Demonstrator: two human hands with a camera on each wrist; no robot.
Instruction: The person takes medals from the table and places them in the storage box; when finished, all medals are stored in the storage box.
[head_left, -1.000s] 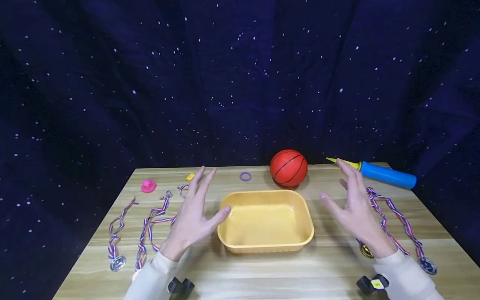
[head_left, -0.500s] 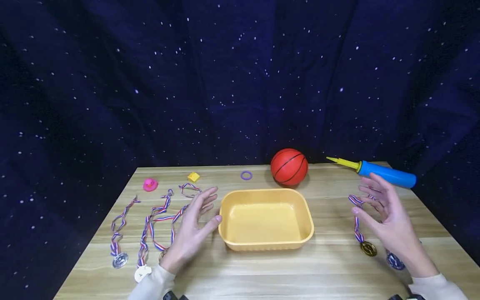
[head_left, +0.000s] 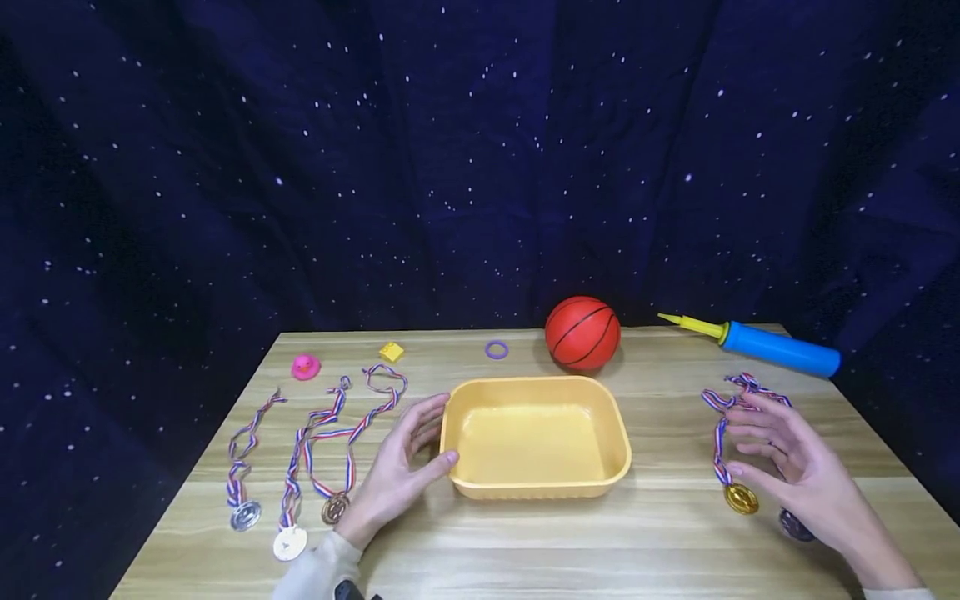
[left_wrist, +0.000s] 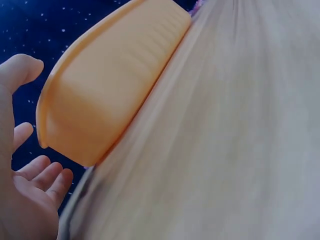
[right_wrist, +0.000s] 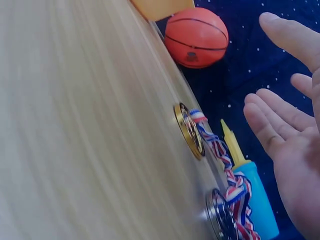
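Observation:
My left hand (head_left: 402, 467) is at the left end of a yellow plastic basin (head_left: 536, 492), thumb by the rim and fingers by the outer wall. In the left wrist view a gap shows between this hand and the basin (left_wrist: 100, 85), and its fingers are loosely bent. On the right, my right hand (head_left: 795, 475) hovers over medals on striped ribbons, holding nothing. Beside its thumb lies a gold medal (head_left: 742, 498). A silver medal (head_left: 795, 525) is partly hidden beneath the hand; the right wrist view shows both the gold medal (right_wrist: 189, 131) and the silver medal (right_wrist: 221, 215).
A red basketball (head_left: 582, 333) and a blue hand pump (head_left: 783, 349) lie at the back. Further left are a purple ring (head_left: 497, 349), a yellow block (head_left: 392, 352), a pink rubber duck (head_left: 305, 367), a silver medal (head_left: 245, 516), a white-looking medal (head_left: 290, 543) and a bronze medal (head_left: 335, 508).
Both hands have lowered toward the table. My left hand has come to the basin's left side; my right hand has moved right, over the medals. The basin stays in place.

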